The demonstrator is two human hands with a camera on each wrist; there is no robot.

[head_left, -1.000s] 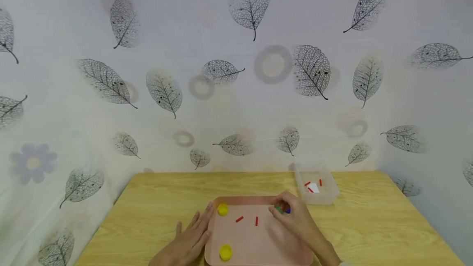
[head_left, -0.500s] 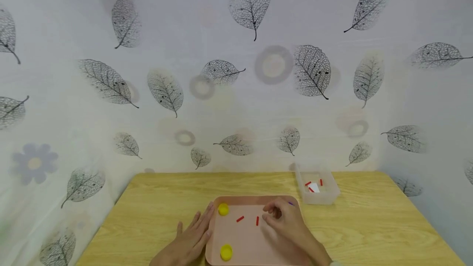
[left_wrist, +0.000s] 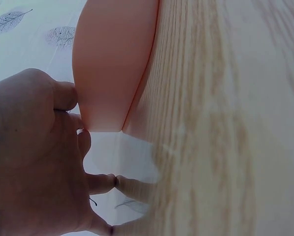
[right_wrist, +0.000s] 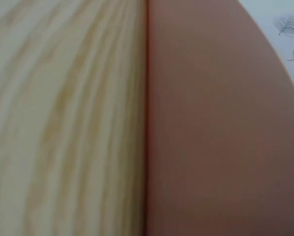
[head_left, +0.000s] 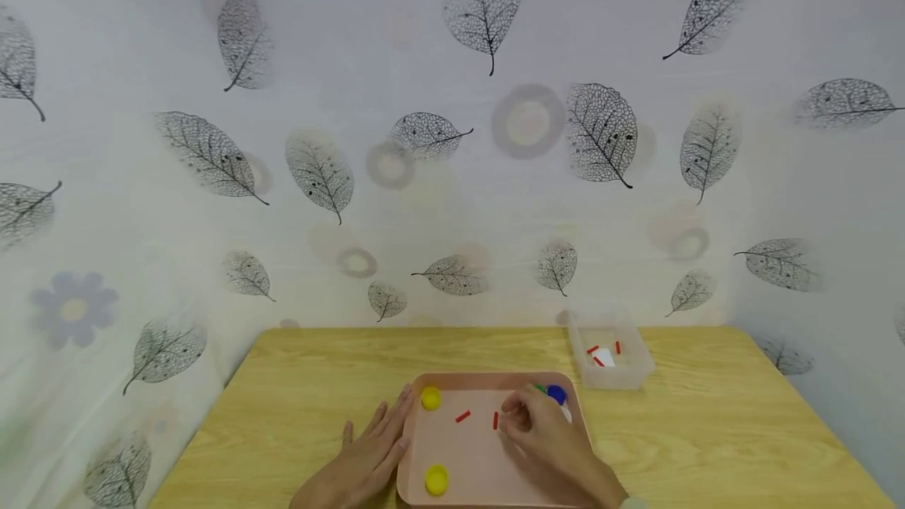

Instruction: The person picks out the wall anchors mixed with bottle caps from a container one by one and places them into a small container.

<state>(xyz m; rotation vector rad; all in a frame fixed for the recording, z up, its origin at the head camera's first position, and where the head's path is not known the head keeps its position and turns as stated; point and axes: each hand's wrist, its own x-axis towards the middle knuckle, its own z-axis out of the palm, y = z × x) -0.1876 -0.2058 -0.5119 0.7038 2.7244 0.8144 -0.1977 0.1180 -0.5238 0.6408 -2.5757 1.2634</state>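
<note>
A pink tray (head_left: 467, 462) lies on the table. My left hand (head_left: 360, 458) rests along its left side with fingers spread; in the left wrist view this hand (left_wrist: 38, 152) touches the tray's outer wall (left_wrist: 112, 64). Over the tray, my right hand (head_left: 547, 430) has its fingers bent, fingertips right beside an upright-lying red stick (head_left: 496, 421). Whether they pinch it cannot be made out. Another red stick (head_left: 463, 416) lies slanted to its left. Two round yellow caps (head_left: 437, 480) sit at the left. Behind the right hand are a blue cap (head_left: 556, 394), a partly hidden green piece (head_left: 540, 388) and a white piece (head_left: 566, 413).
A clear plastic box (head_left: 615, 377) stands behind the tray to the right, holding several red sticks and a white piece of paper-like material. The wooden table (head_left: 318, 368) meets a leaf-patterned cloth (head_left: 452, 203) at the back. The right wrist view shows only tray wall (right_wrist: 211, 123) and tabletop.
My right hand has moved left from the green and blue pieces to the upright-lying red stick, uncovering the blue cap. My left hand stays at the tray's side.
</note>
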